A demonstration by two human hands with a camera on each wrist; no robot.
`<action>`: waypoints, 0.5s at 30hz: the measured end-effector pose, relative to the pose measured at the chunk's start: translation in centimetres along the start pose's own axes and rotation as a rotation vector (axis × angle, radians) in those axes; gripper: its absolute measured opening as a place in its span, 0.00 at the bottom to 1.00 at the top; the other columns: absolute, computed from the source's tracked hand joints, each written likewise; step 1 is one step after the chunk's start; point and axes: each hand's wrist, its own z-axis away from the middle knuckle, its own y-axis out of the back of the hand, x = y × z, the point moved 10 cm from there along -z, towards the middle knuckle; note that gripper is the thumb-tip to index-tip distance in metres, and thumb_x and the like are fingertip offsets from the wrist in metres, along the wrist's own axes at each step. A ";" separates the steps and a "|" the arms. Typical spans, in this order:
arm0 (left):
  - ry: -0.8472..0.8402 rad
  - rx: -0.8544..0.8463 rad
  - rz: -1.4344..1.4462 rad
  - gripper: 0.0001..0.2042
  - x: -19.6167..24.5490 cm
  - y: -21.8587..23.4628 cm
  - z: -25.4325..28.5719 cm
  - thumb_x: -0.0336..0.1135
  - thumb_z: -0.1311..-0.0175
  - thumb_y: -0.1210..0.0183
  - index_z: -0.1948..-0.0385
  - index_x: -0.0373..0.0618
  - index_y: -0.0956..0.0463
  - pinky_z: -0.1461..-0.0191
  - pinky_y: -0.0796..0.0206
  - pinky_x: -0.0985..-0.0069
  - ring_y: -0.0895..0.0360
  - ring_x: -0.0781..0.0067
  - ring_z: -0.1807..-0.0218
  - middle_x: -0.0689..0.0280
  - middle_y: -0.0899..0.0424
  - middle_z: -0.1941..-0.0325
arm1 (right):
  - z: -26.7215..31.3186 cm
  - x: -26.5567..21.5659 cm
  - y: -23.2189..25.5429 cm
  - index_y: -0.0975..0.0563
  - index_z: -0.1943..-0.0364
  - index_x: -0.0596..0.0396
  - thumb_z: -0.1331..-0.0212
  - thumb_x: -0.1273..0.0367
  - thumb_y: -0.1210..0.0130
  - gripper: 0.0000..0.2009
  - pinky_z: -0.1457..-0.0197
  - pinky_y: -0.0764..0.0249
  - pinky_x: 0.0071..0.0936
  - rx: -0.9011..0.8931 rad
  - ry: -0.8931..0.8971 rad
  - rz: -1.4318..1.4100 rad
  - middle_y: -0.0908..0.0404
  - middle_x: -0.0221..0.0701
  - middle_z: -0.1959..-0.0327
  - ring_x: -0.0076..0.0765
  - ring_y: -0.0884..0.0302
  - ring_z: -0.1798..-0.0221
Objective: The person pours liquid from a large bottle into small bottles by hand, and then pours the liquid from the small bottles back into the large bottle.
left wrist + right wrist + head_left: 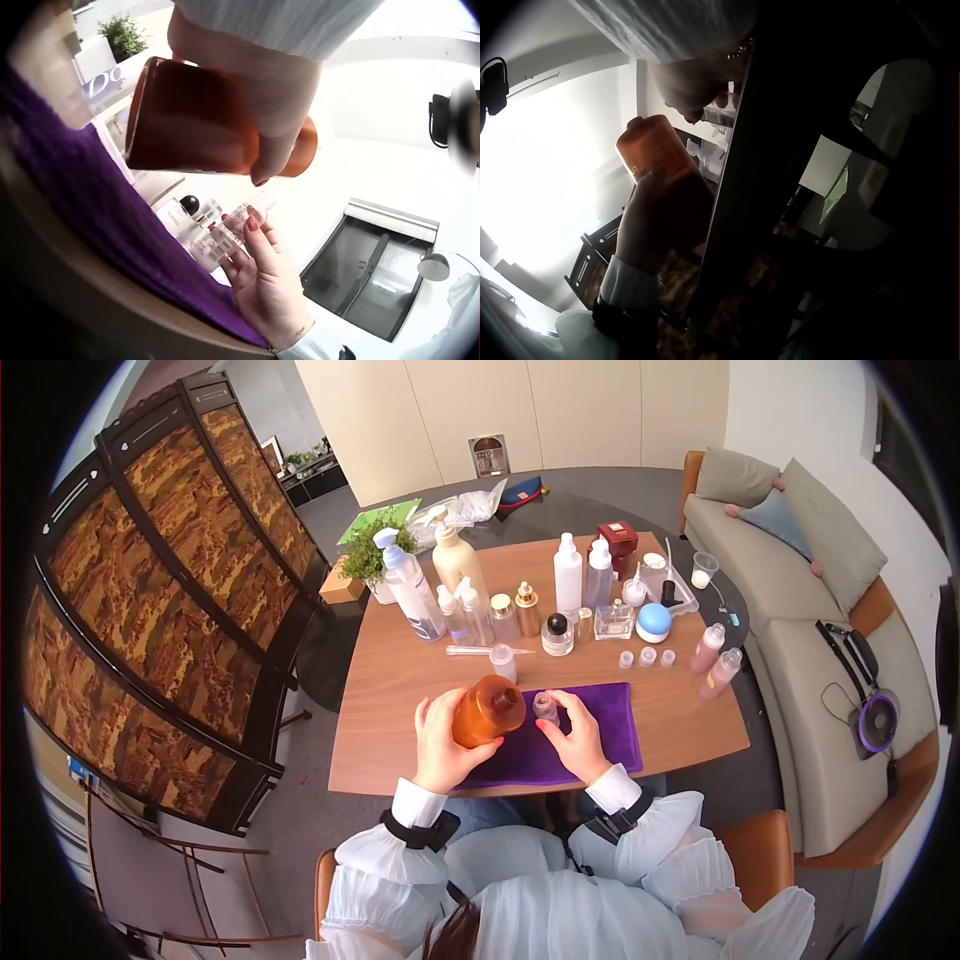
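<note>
To the left of the left hand (438, 748), the table (372, 705) gave free passage; beyond the amber bottle (484, 716), a small frosted container (503, 664) stood in the way, and at the right, two pink bottles (719, 678).

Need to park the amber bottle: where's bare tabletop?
Two patches on the table: between its left edge and the left hand; right of the purple cloth, nearer than the two pink bottles. Crowded: far half, from blue-pump bottle to blue-topped jar.
</note>
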 end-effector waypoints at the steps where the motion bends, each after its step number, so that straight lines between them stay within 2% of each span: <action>1: -0.015 -0.033 -0.067 0.38 0.3 0.0 -0.1 0.42 0.63 0.25 0.44 0.43 0.33 0.30 0.53 0.55 0.30 0.58 0.41 0.59 0.24 0.46 | 0.0 0.1 0.0 0.27 0.48 0.59 0.49 0.76 0.35 0.22 0.44 0.28 0.31 0.001 -0.006 -0.004 0.21 0.39 0.52 0.41 0.22 0.49; 2: -0.031 -0.067 -0.133 0.38 0.5 0.0 -0.3 0.42 0.63 0.25 0.45 0.43 0.32 0.29 0.56 0.55 0.30 0.59 0.41 0.61 0.24 0.46 | 0.0 0.0 -0.1 0.27 0.48 0.58 0.50 0.76 0.35 0.22 0.45 0.28 0.32 -0.014 0.003 0.014 0.21 0.39 0.52 0.43 0.23 0.49; 7: -0.085 -0.128 -0.313 0.39 1.0 0.6 -0.9 0.40 0.65 0.26 0.44 0.46 0.32 0.30 0.54 0.55 0.30 0.62 0.41 0.63 0.25 0.45 | -0.1 -0.6 -0.4 0.26 0.49 0.55 0.52 0.76 0.35 0.23 0.47 0.28 0.34 -0.064 0.040 0.059 0.21 0.37 0.53 0.44 0.23 0.51; 12: -0.132 -0.194 -0.376 0.38 2.0 0.7 -1.4 0.39 0.66 0.26 0.44 0.47 0.30 0.31 0.54 0.54 0.30 0.63 0.42 0.63 0.25 0.46 | -0.1 -1.2 -0.6 0.25 0.49 0.54 0.52 0.73 0.34 0.22 0.45 0.31 0.35 -0.064 0.112 0.085 0.20 0.34 0.54 0.43 0.23 0.52; 15: -0.171 -0.208 -0.414 0.38 2.6 0.7 -1.9 0.39 0.67 0.26 0.45 0.48 0.30 0.31 0.54 0.54 0.29 0.64 0.43 0.64 0.25 0.48 | -0.1 -1.0 -0.6 0.24 0.49 0.54 0.52 0.73 0.34 0.22 0.45 0.31 0.36 -0.082 0.084 0.073 0.20 0.34 0.54 0.43 0.24 0.52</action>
